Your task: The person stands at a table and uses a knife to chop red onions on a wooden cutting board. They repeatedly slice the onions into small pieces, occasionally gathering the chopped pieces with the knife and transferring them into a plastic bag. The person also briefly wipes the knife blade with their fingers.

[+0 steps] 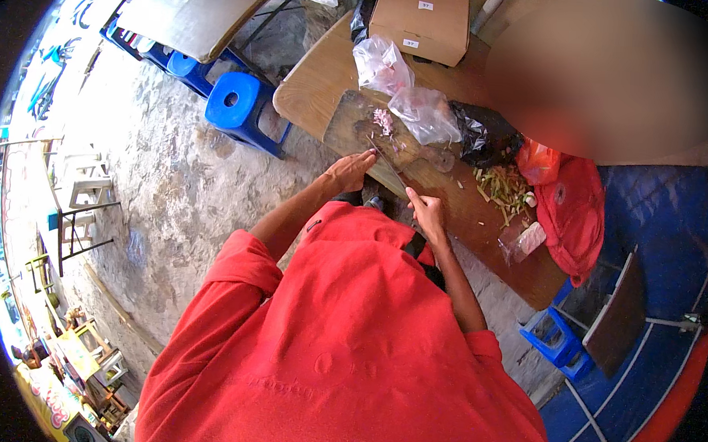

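Note:
My right hand (pixel 428 212) grips the handle of a knife (pixel 391 168), its blade pointing up and left over the near edge of a wooden cutting board (pixel 348 121). At the board's near edge, my left hand (pixel 352 170) has its fingertips on a small pale piece close to the blade; what it is cannot be told. A little pile of chopped pinkish shallot or onion (pixel 383 120) lies on the board, with scattered bits around it. Two clear plastic bags, one (pixel 424 115) touching the board, sit just beyond.
On the wooden table (pixel 480 227) are a cardboard box (pixel 421 20), a black plastic bag (pixel 482 131), green and pale vegetable scraps (pixel 503 190), an orange-red bag (pixel 538 161) and a red cloth item (pixel 570 214). A blue plastic stool (pixel 234 103) stands left of the table. Upper right is blurred.

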The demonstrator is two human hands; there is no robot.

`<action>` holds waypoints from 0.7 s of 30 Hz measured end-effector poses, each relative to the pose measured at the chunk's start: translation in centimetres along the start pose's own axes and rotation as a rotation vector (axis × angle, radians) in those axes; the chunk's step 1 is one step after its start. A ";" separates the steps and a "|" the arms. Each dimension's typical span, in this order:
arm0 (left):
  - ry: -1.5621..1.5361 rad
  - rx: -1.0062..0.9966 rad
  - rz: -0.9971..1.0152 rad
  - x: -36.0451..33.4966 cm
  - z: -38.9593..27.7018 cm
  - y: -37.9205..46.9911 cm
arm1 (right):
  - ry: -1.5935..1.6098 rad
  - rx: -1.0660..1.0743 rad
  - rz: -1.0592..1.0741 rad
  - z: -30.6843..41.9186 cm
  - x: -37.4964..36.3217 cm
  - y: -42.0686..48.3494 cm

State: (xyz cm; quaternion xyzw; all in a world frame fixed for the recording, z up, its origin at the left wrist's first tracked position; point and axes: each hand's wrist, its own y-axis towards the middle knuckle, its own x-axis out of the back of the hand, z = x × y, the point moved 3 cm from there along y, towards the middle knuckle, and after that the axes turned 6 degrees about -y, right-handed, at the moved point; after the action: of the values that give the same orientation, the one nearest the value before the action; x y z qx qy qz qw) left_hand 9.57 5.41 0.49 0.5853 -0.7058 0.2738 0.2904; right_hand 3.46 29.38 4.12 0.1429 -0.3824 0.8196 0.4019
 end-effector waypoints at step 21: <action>0.212 0.029 -0.073 0.2 -3.2 0.1 | -0.150 0.191 -0.153 1.3 0.2 -0.4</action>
State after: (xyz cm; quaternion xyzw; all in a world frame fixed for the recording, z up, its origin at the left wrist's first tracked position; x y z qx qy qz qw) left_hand 9.76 7.59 2.76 0.5824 -0.6453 0.3335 0.3649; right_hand 3.54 28.73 5.30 0.2701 -0.3193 0.8064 0.4182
